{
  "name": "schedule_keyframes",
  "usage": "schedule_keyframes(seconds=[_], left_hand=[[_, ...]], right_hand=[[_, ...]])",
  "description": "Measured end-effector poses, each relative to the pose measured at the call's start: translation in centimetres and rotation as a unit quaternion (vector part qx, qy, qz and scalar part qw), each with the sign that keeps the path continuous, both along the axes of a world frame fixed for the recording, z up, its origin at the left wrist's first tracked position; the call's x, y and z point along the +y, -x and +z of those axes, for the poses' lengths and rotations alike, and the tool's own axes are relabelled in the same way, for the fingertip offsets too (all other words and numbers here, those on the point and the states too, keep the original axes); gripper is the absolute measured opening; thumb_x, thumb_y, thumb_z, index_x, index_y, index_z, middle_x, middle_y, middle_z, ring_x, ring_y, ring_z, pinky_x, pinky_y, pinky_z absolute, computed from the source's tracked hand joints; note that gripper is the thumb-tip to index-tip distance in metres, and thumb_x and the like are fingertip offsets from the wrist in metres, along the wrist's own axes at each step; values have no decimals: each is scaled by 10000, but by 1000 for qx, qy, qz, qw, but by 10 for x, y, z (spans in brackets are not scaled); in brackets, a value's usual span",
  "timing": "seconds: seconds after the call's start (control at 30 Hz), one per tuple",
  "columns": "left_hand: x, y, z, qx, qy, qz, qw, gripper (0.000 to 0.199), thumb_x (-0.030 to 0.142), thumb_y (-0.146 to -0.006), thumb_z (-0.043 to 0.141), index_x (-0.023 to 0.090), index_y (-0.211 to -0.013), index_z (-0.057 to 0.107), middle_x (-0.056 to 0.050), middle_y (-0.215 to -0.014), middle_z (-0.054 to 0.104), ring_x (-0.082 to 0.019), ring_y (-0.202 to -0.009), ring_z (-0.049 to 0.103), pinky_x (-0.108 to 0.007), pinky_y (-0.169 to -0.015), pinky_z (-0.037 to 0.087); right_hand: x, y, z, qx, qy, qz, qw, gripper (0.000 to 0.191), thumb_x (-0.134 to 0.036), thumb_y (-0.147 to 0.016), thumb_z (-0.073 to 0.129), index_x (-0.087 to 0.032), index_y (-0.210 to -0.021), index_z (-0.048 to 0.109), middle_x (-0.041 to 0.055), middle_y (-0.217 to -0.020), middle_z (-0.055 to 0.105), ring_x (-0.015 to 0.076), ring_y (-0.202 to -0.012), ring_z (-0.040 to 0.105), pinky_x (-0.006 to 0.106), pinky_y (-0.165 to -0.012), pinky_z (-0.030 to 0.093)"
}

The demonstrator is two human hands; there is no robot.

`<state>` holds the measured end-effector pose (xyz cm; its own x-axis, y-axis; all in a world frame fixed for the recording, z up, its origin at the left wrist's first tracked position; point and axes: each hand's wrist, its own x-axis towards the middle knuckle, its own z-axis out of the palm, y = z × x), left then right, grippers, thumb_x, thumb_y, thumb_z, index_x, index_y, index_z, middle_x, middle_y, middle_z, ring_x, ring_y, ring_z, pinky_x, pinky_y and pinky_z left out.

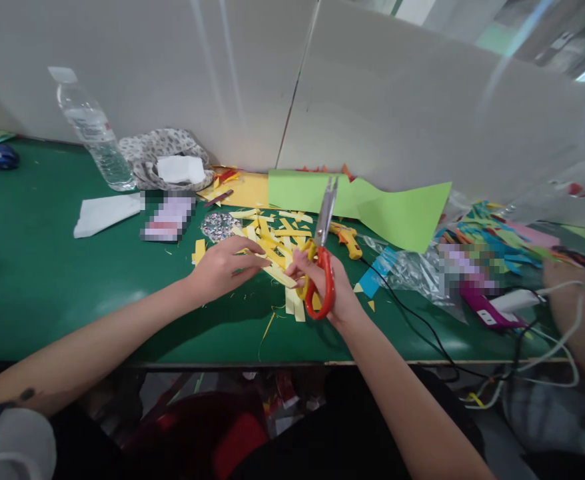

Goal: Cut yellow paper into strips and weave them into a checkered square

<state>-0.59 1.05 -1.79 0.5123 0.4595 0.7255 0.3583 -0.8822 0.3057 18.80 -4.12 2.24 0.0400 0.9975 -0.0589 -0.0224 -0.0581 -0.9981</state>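
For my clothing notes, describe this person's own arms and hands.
The left hand and right hand wear no gloves. Both forearms are bare. The left one has a dark mark near a light grey sleeve with white lettering on black. No right sleeve shows.

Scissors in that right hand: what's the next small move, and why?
Probably turn the scissors toward the nearby pale yellow strip: the right hand holds them with blades pointing away from it, and the left hand is close beside it.
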Motion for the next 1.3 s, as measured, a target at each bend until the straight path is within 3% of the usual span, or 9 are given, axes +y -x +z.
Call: schedule_keyframes(seconds=[0.1, 0.17, 0.23, 0.3, 0.37, 0.47, 0.57, 0.8, 1.3], left_hand=[[4, 5, -4, 26, -58, 23, 998, 187, 167, -827, 544, 249, -908, 692, -64, -963, 673, -177, -870, 608, -329, -754, 479], [4, 5, -5, 17, -39, 28, 999, 189, 172, -816, 560, 249, -940, 680, -61, -980, 673, -180, -891, 607, -337, -778, 480], [4, 3, -4, -24, 35, 41, 998, 255, 194, -797, 585, 236, -1043, 637, -69, -1032, 663, -193, -961, 595, -359, -838, 471], [5, 0, -2, -103, 166, 48, 980, 394, 234, -784, 604, 212, -1173, 548, -89, -1112, 635, -204, -1038, 570, -374, -880, 464], [8, -3, 1, -193, 330, 27, 924, 435, 301, -797, 592, 192, -1208, 503, -105, -1144, 619, -206, -1050, 574, -362, -867, 479], [10, -5, 5, -255, 547, -22, 797, 371, 452, -826, 522, 135, -999, 605, -126, -996, 673, -203, -914, 637, -339, -796, 513], [5, -8, 9, -238, 650, -65, 719, 387, 494, -801, 541, 121, -820, 643, -114, -841, 697, -186, -787, 660, -315, -729, 528], [-7, -15, 5, -215, 651, -75, 724, 197, 344, -682, 717, 173, -725, 628, -23, -719, 680, -130, -734, 655, -232, -661, 515], [-4, -14, 1, -265, 629, -41, 729, 234, 337, -637, 754, 161, -687, 609, 11, -672, 644, -110, -684, 646, -224, -649, 524]], right_hand=[[-3, 3, -1, -19, 39, 37, 998, 439, -371, -498, 807, -196, -715, 468, -60, -602, 541, 96, -537, 546, 237, -495, 510], [-4, 5, -3, -26, 49, 50, 997, 463, -315, -456, 822, -199, -717, 457, -77, -578, 526, 85, -525, 532, 238, -517, 520], [-4, 6, -5, -31, 43, 43, 998, 461, -300, -463, 813, -205, -726, 446, -82, -561, 523, 82, -515, 522, 242, -523, 521], [-3, 7, -8, -37, 26, 22, 999, 458, -297, -476, 802, -213, -734, 434, -87, -554, 516, 84, -503, 514, 257, -522, 525], [-2, 9, -11, -37, 6, -1, 999, 461, -288, -480, 799, -222, -737, 421, -93, -547, 503, 90, -502, 512, 268, -519, 525], [-1, 11, -14, -28, -17, -23, 999, 463, -272, -490, 794, -229, -747, 412, -92, -549, 500, 103, -525, 528, 270, -523, 520], [0, 12, -18, -23, -37, -43, 998, 469, -268, -491, 794, -229, -754, 408, -95, -555, 498, 100, -534, 523, 269, -535, 514], [2, 12, -29, -48, -54, -51, 996, 474, -293, -489, 796, -231, -763, 414, -78, -604, 539, 111, -551, 539, 288, -566, 499], [1, 11, -31, -74, -47, -46, 995, 446, -277, -495, 794, -228, -770, 446, -59, -611, 577, 135, -563, 563, 291, -576, 477]])
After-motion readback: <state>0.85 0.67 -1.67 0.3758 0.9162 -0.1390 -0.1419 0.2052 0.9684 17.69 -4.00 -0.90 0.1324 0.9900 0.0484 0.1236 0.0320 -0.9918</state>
